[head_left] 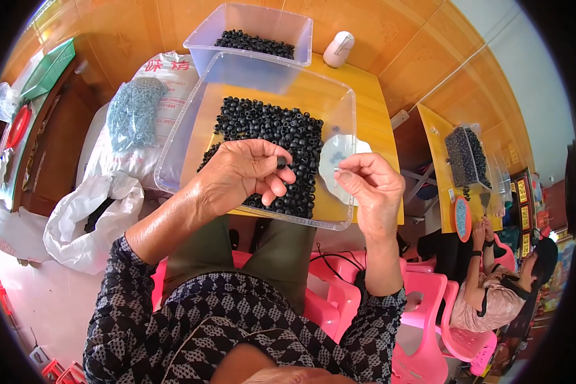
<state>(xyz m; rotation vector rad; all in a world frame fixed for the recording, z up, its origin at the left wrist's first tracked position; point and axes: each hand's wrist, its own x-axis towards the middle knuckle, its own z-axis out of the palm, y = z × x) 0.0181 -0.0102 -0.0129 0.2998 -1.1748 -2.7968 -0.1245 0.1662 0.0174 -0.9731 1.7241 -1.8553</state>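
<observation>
Over a clear plastic bin (349,121), my left hand (246,173) is closed, with a small black round bead-like piece (281,162) pinched between thumb and forefinger. My right hand (372,185) is also closed in a pinch, apart from the left. A tiny pale, see-through piece (338,169) shows at its fingertips; its exact kind is too small to tell. Many matching black pieces (269,121) with holes lie in the bin beneath both hands. Just beyond my right hand sits a white scallop-edged dish (358,146) holding several small bluish clear bits.
A second clear bin (198,48) with black pieces stands behind, near a white rounded bottle-like object (338,50). At left, a bag of bluish pieces (136,112) rests on white sacks. Another person (493,288) sits at a table on the right, on pink chairs.
</observation>
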